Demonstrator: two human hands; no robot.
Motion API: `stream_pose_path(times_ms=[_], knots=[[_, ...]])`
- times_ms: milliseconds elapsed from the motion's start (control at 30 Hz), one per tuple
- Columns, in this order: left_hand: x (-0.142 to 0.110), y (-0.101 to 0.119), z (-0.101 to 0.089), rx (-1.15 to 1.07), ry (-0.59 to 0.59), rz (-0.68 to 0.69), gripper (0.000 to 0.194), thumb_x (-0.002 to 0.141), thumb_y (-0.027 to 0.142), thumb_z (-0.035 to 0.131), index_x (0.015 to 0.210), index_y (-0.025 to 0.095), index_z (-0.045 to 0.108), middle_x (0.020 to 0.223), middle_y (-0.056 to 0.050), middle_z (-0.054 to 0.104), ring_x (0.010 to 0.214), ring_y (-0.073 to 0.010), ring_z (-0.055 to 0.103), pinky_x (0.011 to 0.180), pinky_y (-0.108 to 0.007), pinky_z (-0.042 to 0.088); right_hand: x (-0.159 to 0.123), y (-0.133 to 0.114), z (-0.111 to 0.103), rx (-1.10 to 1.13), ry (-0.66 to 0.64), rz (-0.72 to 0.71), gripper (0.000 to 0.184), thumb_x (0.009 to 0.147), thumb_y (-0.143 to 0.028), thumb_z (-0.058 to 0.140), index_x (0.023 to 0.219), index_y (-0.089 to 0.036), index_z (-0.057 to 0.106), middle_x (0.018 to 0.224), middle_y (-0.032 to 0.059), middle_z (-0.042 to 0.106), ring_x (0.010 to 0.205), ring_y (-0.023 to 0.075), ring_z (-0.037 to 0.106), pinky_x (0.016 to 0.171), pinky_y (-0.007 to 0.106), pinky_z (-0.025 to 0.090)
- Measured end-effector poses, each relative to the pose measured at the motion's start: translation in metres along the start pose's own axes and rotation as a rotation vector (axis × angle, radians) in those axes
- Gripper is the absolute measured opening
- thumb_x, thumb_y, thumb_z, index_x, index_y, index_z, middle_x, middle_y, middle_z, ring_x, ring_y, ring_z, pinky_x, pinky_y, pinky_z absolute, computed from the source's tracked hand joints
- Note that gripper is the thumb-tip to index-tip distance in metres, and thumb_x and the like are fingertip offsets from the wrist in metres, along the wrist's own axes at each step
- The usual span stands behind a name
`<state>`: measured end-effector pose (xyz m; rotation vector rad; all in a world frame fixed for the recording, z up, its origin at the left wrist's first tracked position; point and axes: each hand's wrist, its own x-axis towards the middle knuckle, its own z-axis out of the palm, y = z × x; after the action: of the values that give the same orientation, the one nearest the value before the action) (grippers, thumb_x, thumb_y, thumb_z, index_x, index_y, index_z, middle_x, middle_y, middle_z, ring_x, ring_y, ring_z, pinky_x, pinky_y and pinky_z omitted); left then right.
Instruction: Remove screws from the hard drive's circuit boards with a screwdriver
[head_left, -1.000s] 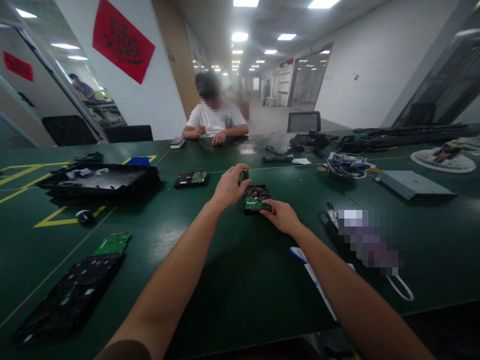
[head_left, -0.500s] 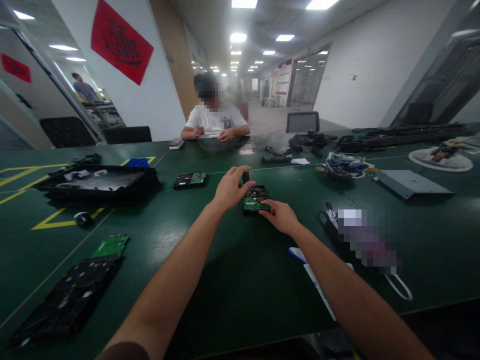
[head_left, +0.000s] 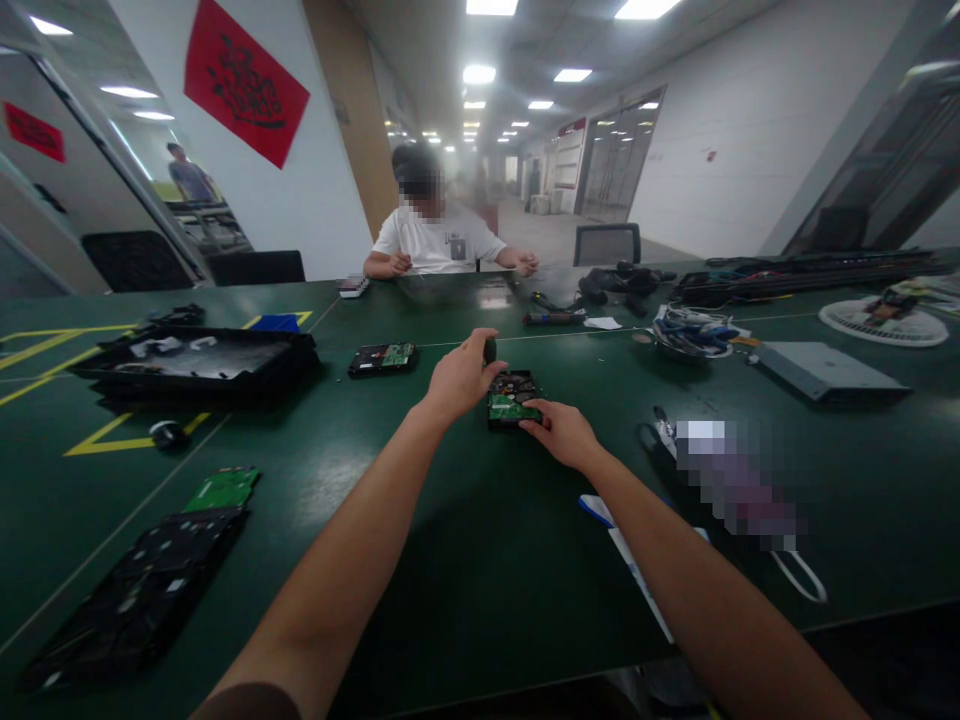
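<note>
In front of me on the green table lies a hard drive (head_left: 514, 411), its green circuit board facing up. My right hand (head_left: 559, 430) grips the drive's right side between thumb and fingers. Over the drive's far left corner, my left hand (head_left: 465, 375) is closed around the dark handle of a screwdriver (head_left: 490, 352). The handle stands roughly upright; its tip is hidden or too small to make out. Another hard drive (head_left: 382, 358) rests to the left, apart from both hands.
Dark drive parts with a green board (head_left: 161, 560) lie at the near left, behind them a black tray (head_left: 202, 365). On the right are a bowl of cables (head_left: 694, 335), a grey metal box (head_left: 829, 368) and a blurred-out item (head_left: 739, 480). A person (head_left: 442, 235) sits opposite.
My hands and the hard drive stay nearly in place; the screwdriver handle has turned slightly in my left fingers. Across the table, the person's hands have moved apart.
</note>
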<state>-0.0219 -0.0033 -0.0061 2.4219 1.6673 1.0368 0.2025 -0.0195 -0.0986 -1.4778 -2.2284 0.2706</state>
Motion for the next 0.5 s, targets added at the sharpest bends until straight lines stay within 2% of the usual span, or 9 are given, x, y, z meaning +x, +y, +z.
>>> stream_pose_path(times_ms=[133,267,400,500], knots=[[-0.0012,0.0002,0.0007,-0.068,0.024,-0.01,0.042,0.091,0.033,0.064,0.127,0.022,0.046,0.106,-0.011,0.071,0.082,-0.0242,0.07,0.079,-0.038,0.052,-0.0006,-0.0018,-0.001,0.016,0.0,0.022,0.043,0.094,-0.05,0.06,0.131,-0.029,0.063,0.09,0.0034,0.069,0.075,0.0165,0.06,0.062,0.026,0.038],[-0.001,-0.002,0.0026,-0.134,0.044,0.002,0.042,0.09,0.025,0.064,0.126,0.022,0.043,0.114,-0.013,0.069,0.079,-0.0219,0.07,0.079,-0.037,0.052,-0.0008,-0.0036,-0.0026,0.027,-0.007,0.028,0.043,0.093,-0.049,0.061,0.131,-0.029,0.063,0.09,0.0035,0.069,0.076,0.0168,0.06,0.063,0.026,0.039],[-0.0001,-0.0031,0.0013,-0.087,0.029,-0.011,0.04,0.091,0.026,0.064,0.127,0.023,0.047,0.111,-0.011,0.069,0.086,-0.0238,0.069,0.081,-0.038,0.052,-0.0008,-0.0041,-0.0029,0.024,-0.005,0.033,0.043,0.093,-0.049,0.062,0.131,-0.028,0.064,0.09,0.0039,0.069,0.076,0.0171,0.06,0.063,0.026,0.04],[0.0003,-0.0032,-0.0011,-0.021,0.063,0.029,0.037,0.091,0.027,0.063,0.127,0.026,0.054,0.123,-0.011,0.063,0.101,-0.0269,0.067,0.087,-0.04,0.052,-0.0004,-0.0035,-0.0019,0.019,0.0,0.027,0.043,0.093,-0.049,0.062,0.131,-0.028,0.064,0.09,0.0037,0.069,0.076,0.0171,0.06,0.064,0.026,0.04]])
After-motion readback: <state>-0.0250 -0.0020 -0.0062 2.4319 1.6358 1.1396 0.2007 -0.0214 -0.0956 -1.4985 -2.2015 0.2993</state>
